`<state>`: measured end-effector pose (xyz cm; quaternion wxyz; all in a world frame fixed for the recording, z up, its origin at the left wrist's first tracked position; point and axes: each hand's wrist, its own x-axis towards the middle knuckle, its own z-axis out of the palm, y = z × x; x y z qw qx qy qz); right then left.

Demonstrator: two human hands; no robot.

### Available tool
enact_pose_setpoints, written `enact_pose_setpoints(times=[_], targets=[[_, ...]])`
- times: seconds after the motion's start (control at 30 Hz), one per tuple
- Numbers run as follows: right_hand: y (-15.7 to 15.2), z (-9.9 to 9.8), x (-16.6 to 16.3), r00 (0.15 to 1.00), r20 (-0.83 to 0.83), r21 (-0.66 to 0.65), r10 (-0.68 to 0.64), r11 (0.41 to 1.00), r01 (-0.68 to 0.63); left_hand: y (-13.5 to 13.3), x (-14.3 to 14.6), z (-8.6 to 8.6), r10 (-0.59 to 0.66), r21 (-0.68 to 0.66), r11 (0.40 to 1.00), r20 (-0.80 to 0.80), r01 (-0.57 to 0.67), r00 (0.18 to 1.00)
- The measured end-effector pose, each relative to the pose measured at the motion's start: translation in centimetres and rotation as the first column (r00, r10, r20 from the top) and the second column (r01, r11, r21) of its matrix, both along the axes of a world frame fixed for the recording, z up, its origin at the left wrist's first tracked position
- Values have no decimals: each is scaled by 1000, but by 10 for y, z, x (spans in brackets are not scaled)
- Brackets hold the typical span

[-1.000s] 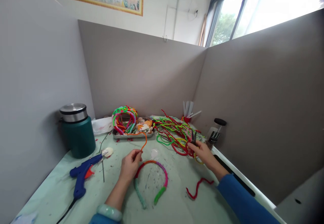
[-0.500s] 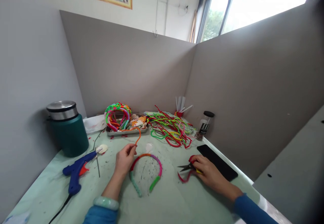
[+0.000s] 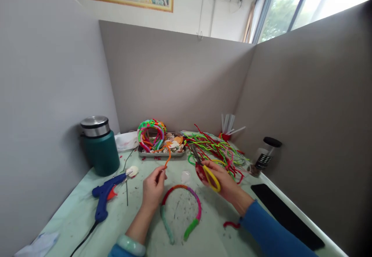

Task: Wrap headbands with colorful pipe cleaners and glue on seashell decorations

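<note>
Left hand (image 3: 153,189): grip closed, thumb and fingertips pinching an orange pipe cleaner (image 3: 169,157). The strand rises beyond this grip and bends toward the metal tray (image 3: 162,155); contact with the tray cannot be determined. Right hand (image 3: 223,180): grip wrapped about scissors (image 3: 207,169) with yellow and red handles, the blades directed away from the wearer and to the left of this grip. Whether the blades are parted cannot be determined. The scissors and the orange strand stand apart.

A multicoloured headband (image 3: 180,186) lies flat on the desk (image 3: 209,239) between the two grips and nearer the wearer, its curved top just right of the left grip, untouched by either. A clear disc (image 3: 186,177) lies just beyond that curve. A red pipe cleaner piece (image 3: 231,225) rests on the wearer's side of the right grip, beside the sleeve. A tangled pile of pipe cleaners (image 3: 215,144) lies beyond the right grip. A blue glue gun (image 3: 101,206) lies left of the left grip, well apart.
</note>
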<state>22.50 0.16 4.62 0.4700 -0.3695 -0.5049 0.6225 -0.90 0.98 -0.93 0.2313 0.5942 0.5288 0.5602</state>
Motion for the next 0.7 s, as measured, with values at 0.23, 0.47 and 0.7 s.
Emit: enact_pose_setpoints(times=[0.23, 0.47, 0.7], targets=[[22, -7, -19, 976, -65, 102, 207, 974, -200, 5, 5, -3, -101, -127, 983, 221, 131, 970], [30, -36, -17, 814, 581, 381, -35, 895, -233, 8, 4, -1, -60, -204, 972, 284, 121, 957], [18, -33, -29, 650, 739, 485, -175, 808, -334, 6, 7, -3, -104, -182, 973, 198, 141, 975]])
